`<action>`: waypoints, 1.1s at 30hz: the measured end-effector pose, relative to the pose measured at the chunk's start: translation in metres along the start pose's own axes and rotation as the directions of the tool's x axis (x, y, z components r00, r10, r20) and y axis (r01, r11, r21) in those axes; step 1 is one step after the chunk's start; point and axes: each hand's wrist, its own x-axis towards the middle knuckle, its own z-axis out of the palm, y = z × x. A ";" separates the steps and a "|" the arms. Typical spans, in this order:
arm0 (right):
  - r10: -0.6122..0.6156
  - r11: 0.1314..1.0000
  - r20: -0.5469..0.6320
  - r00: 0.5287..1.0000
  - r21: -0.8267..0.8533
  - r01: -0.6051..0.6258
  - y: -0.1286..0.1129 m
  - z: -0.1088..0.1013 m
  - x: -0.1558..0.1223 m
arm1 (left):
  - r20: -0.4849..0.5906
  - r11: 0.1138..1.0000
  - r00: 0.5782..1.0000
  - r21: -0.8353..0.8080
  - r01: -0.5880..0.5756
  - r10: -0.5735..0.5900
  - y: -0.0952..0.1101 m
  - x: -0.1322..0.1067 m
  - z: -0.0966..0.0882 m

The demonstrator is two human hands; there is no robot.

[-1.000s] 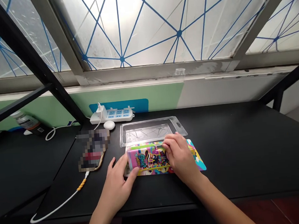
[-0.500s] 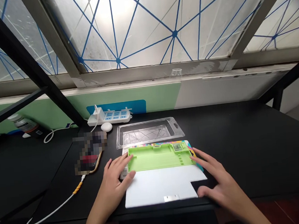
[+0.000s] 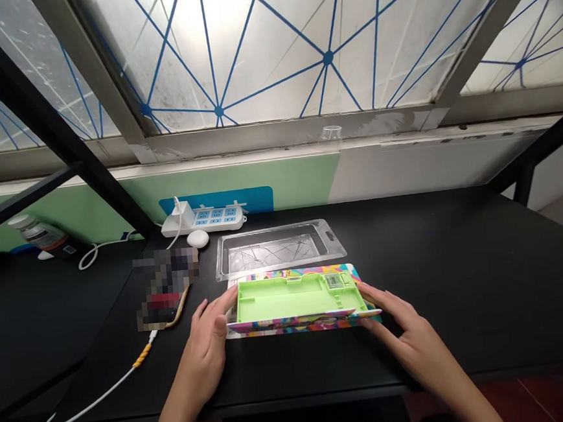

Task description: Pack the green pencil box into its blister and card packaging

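Note:
In front of me lies a pencil case (image 3: 283, 297) with a light green plastic tray. A small grey-and-clear window piece sits at the tray's upper right. Its hinged lid (image 3: 295, 322) stands nearly upright along the near side, seen almost edge-on. My left hand (image 3: 207, 343) is at the left end, fingertips against the case and thumb by the lid's corner. At the right end, my right hand (image 3: 400, 325) has its fingers on the case's side and its thumb at the lid's lower edge. A colourful printed card (image 3: 267, 275) shows around the case.
A clear plastic blister tray (image 3: 336, 249) lies just behind the case. To the left are a phone (image 3: 175, 291) with a white charging cable (image 3: 94, 401), a white rounded object (image 3: 198, 239) and a power strip (image 3: 218, 219). A bottle (image 3: 44, 233) lies farther left.
The lid, which lay flat toward me with its white inside up, has swung up to nearly upright. Both hands have closed in on the case's ends.

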 end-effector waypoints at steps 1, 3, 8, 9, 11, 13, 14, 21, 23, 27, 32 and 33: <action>0.004 1.000 -0.006 1.000 0.001 -0.004 -0.001 0.000 0.000 | -0.005 1.000 1.000 -0.002 -0.012 0.012 0.000 0.000 0.000; 0.002 1.000 -0.032 0.999 0.002 -0.002 -0.002 0.000 0.001 | -0.006 0.999 0.999 -0.011 -0.038 0.038 0.001 0.001 -0.001; -0.010 0.999 -0.118 0.993 0.031 0.014 -0.002 0.007 -0.003 | -0.044 0.994 0.998 -0.097 -0.052 0.048 0.000 -0.005 0.001; -0.019 0.999 -0.143 0.990 0.046 0.026 -0.003 0.008 -0.004 | -0.066 0.992 0.996 -0.114 -0.060 0.053 0.001 -0.007 0.001; -0.046 0.995 -0.183 0.982 0.076 0.060 -0.008 0.009 -0.003 | -0.147 0.993 0.986 -0.085 -0.087 0.073 0.006 -0.008 0.000; -0.102 0.990 -0.209 0.973 0.077 0.120 -0.015 0.005 0.005 | -0.271 0.993 0.956 0.017 -0.115 0.115 0.017 -0.002 -0.004; -0.144 0.985 -0.224 0.964 0.060 0.161 -0.020 0.001 0.013 | -0.332 0.990 0.933 0.076 -0.122 0.140 0.023 0.004 -0.007; -0.354 0.935 -0.211 0.911 -0.107 0.338 -0.031 -0.019 0.112 | -0.292 0.897 0.892 0.383 -0.221 0.345 0.042 0.076 -0.028; -0.396 0.916 -0.166 0.903 -0.137 0.376 -0.025 -0.012 0.132 | -0.260 0.883 0.906 0.422 -0.205 0.334 0.032 0.089 -0.023; -0.461 0.883 -0.140 0.876 -0.173 0.437 -0.013 0.009 0.142 | -0.190 0.900 0.957 0.418 -0.123 0.219 0.009 0.095 -0.005; -0.477 0.869 -0.113 0.871 -0.210 0.449 -0.011 0.018 0.135 | -0.110 0.916 0.986 0.394 -0.070 0.123 -0.003 0.094 0.004; -0.472 0.870 -0.110 0.874 -0.215 0.443 -0.012 0.019 0.134 | -0.101 0.920 0.990 0.388 -0.053 0.100 -0.003 0.095 0.004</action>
